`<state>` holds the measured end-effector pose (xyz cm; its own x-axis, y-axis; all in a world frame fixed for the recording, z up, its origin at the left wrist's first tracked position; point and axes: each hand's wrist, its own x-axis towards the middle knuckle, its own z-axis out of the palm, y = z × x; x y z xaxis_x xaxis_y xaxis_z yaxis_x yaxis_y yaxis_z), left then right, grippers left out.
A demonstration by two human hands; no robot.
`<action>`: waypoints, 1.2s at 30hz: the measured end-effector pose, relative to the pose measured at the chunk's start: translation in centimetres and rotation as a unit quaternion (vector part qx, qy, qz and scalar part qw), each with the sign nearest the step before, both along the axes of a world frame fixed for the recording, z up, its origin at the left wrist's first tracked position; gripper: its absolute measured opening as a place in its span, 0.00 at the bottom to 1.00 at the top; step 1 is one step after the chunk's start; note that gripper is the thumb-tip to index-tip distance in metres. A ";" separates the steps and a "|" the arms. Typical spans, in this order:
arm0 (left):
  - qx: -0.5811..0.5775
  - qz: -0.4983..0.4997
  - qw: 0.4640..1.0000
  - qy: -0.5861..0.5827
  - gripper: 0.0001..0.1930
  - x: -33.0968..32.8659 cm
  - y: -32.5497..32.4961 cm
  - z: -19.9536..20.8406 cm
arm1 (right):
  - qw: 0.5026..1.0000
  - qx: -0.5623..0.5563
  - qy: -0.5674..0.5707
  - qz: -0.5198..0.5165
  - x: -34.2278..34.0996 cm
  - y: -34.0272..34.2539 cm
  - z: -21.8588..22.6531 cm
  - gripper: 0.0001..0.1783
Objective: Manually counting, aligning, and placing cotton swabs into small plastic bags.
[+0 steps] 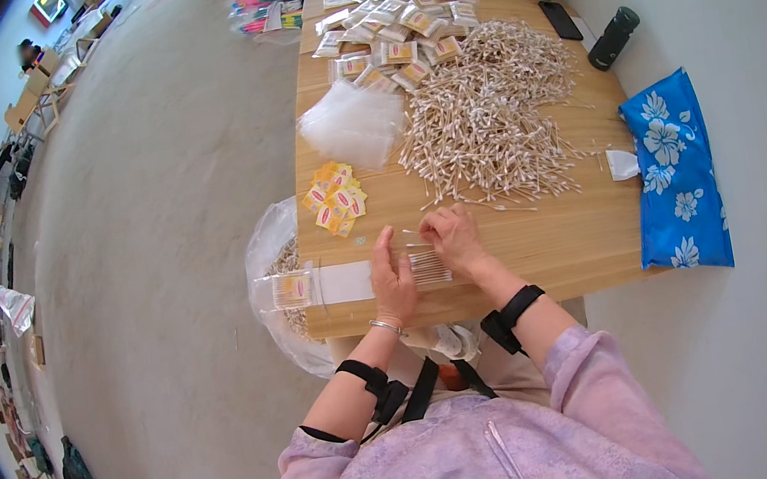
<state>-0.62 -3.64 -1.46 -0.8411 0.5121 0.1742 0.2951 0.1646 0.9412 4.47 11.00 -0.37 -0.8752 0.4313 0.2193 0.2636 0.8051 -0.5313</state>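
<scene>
A row of cotton swabs (430, 268) lies side by side near the front edge of the table, between my two hands. My left hand (392, 281) rests on its edge against the left end of the row, fingers stretched out. My right hand (455, 240) is over the far right side of the row, its fingers bent and pinched at a cotton swab; the fingertips are partly hidden. A white card strip (346, 283) lies left of my left hand. Beyond it, at the table's left edge, a clear bag (293, 290) holds swabs and a small yellow label.
A large heap of loose swabs (495, 119) spreads ahead. Nearby are yellow labels (334, 199), flat clear bags (352, 125) and a pile of filled packets (394, 30). A blue flowered pouch (675, 175), black bottle (614, 38) and phone (560, 20) line the right side.
</scene>
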 end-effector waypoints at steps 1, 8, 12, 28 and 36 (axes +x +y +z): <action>0.000 0.001 1.000 0.000 0.25 -0.1 0.0 -0.3 | 1.000 -0.006 0.017 -0.003 -0.1 0.3 -0.1 0.02; 0.034 -0.008 0.994 -0.103 0.23 -0.6 0.9 0.3 | 0.994 0.073 0.013 -0.084 1.8 1.8 0.5 0.05; 0.094 0.019 0.986 -0.134 0.21 -0.4 1.0 -0.2 | 0.998 0.058 -0.002 -0.029 2.7 -2.0 0.9 0.07; 0.142 -0.031 0.971 -0.191 0.28 0.6 0.3 0.0 | 0.966 -0.222 0.134 -0.013 2.9 -5.9 -1.7 0.32; 0.237 -0.066 0.919 -0.308 0.31 -0.2 0.1 -0.9 | 0.971 0.107 -0.185 0.110 5.2 -6.1 0.3 0.47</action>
